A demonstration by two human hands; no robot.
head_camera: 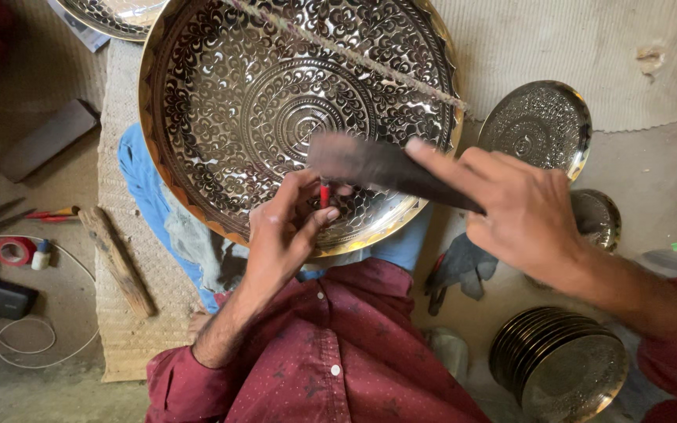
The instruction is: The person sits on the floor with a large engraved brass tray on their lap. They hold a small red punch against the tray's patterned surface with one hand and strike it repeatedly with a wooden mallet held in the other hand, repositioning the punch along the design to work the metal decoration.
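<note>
The big engraved brass tray [291,94] fills the top of the view, tilted up against the person's lap, its whole face covered in fine leaf and scroll patterns around a ring of circles at the centre, with a frayed cord [370,63] running across it. Under it lies a woven mat [123,258], and on the mat a wooden stick [117,261]. Off to the right, a stack of smaller engraved plates [562,364] sits on the floor, and two more small plates [538,125] stand near the tray's right rim. The right hand [523,211] comes in from the right, fingers clamped around a dark flat tool [378,166], index finger laid along its top edge (the tool looks blurred, so its exact shape is hard to tell), and its far end is over the lower part of the tray. The left hand [284,231] is curled just below it, pinching a small red-tipped punch [324,193] between thumb and fingers, the tip set against the tray's lower face. A dark glove [460,270] lies beside the knee, and a roll of red tape [16,251] rests at the far left.
</note>
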